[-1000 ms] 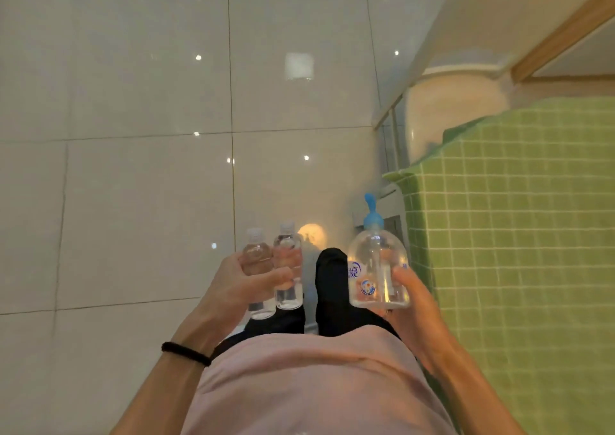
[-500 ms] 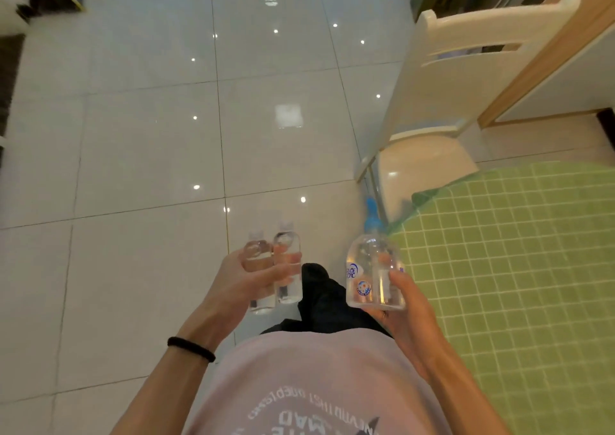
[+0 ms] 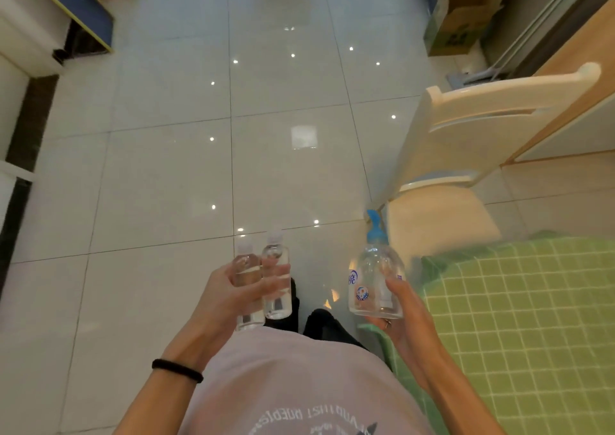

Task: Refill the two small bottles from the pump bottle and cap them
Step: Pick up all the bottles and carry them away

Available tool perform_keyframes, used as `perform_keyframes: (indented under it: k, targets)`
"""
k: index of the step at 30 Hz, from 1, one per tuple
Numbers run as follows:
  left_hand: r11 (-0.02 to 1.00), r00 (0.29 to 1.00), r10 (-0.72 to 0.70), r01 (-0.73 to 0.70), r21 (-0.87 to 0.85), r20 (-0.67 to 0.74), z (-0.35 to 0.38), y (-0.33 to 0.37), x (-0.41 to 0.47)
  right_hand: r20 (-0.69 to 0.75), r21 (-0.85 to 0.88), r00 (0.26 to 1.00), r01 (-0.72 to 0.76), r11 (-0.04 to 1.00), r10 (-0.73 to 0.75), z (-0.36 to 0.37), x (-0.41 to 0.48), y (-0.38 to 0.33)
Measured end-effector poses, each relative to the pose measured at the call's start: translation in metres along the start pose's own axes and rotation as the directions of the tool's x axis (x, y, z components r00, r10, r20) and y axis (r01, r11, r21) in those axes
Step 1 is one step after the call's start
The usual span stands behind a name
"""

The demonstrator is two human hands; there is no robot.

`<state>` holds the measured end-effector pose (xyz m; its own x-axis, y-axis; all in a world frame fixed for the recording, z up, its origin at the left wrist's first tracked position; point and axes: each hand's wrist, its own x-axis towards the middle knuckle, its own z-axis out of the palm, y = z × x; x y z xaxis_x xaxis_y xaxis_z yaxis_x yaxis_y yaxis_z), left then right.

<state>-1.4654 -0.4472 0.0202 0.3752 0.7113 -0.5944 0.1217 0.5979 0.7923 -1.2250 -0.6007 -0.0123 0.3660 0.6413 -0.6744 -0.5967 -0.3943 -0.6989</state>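
The two small bottles (image 3: 261,284) stand upright side by side in the left hand (image 3: 226,298), whose fingers (image 3: 278,283) wrap across both at once; pale caps appear to sit on them. The pump bottle (image 3: 372,274), clear with a blue pump head (image 3: 375,226), is cupped from below and behind by the right hand (image 3: 399,311), its fingers curled round the body. All three are carried in the air in front of the person, above the tiled floor (image 3: 166,168) and just beside the edge of the table (image 3: 515,318) with its green checked cloth.

The likeliest trouble is the double grasp. One hand round two smooth, round bottles lets either one roll or slide out, most of all when one is set down and the hold loosens. A fall onto hard tile could crack a bottle or pop its cap. The pump bottle's nozzle points away from the body, and squeezing or knocking it on the table edge or the chair (image 3: 466,135) could squirt liquid onto the cloth. I judge that setting everything on the table first is the safer course.

On the pump bottle a blue Chinese character (image 3: 352,279), seemingly 亮, sits above a round blue and orange emblem (image 3: 362,293); the smaller print is too small to read. The shirt (image 3: 299,384) bears upside-down lettering, too blurred to make out.
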Motion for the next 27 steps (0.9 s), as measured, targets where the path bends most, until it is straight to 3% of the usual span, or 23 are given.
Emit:
perform_keyframes:
  k: [16, 27]
  targets:
    - [0.995, 0.983, -0.004, -0.014, 0.095, 0.181, -0.024, 0.159, 0.217, -0.112, 0.029, 0.993, 0.040, 0.999, -0.036, 0.126, 0.166, -0.110]
    - [0.961, 0.910, -0.076, -0.042, 0.273, 0.408, 0.046, 0.259, 0.355, -0.269, 0.130, 0.960, 0.112, 0.985, -0.074, 0.144, 0.253, -0.205]
